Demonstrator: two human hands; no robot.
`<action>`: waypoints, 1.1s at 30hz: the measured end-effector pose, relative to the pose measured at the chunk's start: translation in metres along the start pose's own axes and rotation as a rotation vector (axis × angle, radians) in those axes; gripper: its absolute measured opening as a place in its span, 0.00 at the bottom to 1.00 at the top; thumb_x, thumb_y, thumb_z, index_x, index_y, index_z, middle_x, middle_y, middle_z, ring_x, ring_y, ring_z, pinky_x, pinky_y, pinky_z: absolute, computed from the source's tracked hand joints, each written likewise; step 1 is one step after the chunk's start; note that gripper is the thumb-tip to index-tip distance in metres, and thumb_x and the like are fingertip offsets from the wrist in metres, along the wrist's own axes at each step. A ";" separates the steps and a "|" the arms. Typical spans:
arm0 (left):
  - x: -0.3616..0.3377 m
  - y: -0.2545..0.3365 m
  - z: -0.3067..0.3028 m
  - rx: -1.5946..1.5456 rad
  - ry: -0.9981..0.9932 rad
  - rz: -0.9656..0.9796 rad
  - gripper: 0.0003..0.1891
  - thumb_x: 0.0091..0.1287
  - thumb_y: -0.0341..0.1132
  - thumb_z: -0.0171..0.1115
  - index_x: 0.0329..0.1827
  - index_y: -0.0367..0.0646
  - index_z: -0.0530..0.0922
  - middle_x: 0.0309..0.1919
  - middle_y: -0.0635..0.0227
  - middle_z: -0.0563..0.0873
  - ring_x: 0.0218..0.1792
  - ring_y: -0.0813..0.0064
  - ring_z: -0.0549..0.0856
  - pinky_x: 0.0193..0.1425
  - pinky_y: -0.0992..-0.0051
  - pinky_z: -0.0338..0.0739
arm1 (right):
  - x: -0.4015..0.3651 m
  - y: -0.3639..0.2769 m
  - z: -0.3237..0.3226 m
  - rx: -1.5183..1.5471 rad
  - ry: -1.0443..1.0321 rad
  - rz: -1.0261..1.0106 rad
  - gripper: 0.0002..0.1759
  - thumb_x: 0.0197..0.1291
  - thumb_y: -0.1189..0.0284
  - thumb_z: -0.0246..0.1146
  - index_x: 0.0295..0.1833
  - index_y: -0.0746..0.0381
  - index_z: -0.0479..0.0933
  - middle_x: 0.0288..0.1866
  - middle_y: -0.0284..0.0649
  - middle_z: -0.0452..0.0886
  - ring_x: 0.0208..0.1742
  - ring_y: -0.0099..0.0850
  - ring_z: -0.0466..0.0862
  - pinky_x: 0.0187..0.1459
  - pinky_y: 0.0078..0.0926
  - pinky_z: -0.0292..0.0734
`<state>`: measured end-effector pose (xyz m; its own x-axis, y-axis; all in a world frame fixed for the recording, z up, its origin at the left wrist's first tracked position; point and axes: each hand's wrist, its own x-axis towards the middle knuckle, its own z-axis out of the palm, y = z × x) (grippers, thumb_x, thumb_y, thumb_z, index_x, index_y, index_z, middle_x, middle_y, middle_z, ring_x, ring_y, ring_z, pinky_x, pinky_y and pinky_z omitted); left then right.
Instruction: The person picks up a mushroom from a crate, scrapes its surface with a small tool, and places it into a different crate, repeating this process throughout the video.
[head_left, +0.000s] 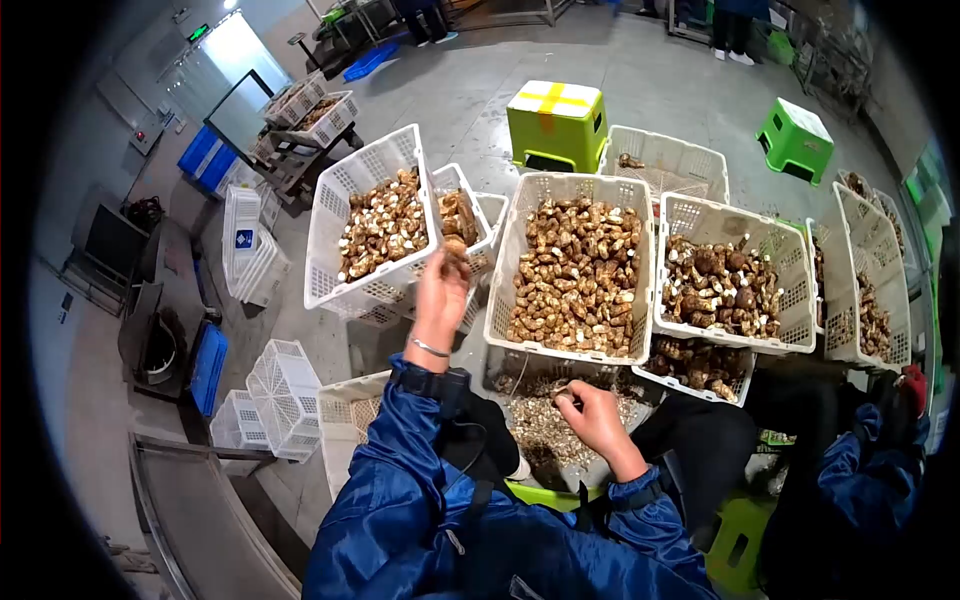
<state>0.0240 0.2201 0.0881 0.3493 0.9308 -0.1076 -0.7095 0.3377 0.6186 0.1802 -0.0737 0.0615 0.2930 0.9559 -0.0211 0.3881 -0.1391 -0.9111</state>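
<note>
My left hand [442,292], a bracelet at its wrist, is raised by the right wall of a white crate of mushrooms [384,228]. Its fingers are closed round a brown mushroom [455,246]. A smaller crate with brown mushrooms [458,214] lies just beyond. My right hand [588,412] is closed in a pinch over a pile of pale trimmings [545,430]; something small and dark shows at its fingertips, too small to name. Ahead of it stands a large white crate full of brown mushrooms [575,275].
On the right are more mushroom crates [725,275] and a co-worker's blue sleeve [865,480]. Green stools [556,128] stand beyond and at the right. Stacked white crates [283,400] and a metal-edged table [205,510] are at the left. People's legs show at the far end.
</note>
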 end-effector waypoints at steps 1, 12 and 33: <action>0.000 -0.026 0.010 0.241 -0.029 -0.082 0.08 0.76 0.34 0.57 0.48 0.39 0.80 0.36 0.65 0.86 0.38 0.76 0.85 0.43 0.78 0.82 | 0.001 -0.007 -0.002 -0.001 -0.004 -0.022 0.14 0.64 0.68 0.64 0.36 0.69 0.74 0.29 0.55 0.78 0.31 0.55 0.80 0.33 0.43 0.74; 0.105 -0.331 -0.042 2.095 -0.357 -0.179 0.19 0.61 0.47 0.67 0.39 0.37 0.88 0.39 0.47 0.89 0.44 0.47 0.88 0.50 0.55 0.84 | 0.011 0.063 0.033 -0.168 -0.321 0.013 0.09 0.58 0.69 0.60 0.35 0.65 0.80 0.34 0.56 0.83 0.38 0.57 0.83 0.43 0.52 0.79; 0.087 -0.327 -0.048 2.095 -0.320 -0.179 0.21 0.58 0.47 0.70 0.44 0.36 0.86 0.41 0.46 0.88 0.46 0.46 0.87 0.53 0.54 0.83 | -0.004 0.051 0.018 -0.157 -0.355 -0.066 0.11 0.59 0.68 0.61 0.35 0.66 0.79 0.33 0.57 0.82 0.40 0.58 0.82 0.43 0.54 0.78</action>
<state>0.2573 0.1978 -0.1610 0.5458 0.7876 -0.2859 0.8195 -0.4306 0.3783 0.1830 -0.0803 0.0074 -0.0469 0.9904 -0.1304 0.5330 -0.0855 -0.8418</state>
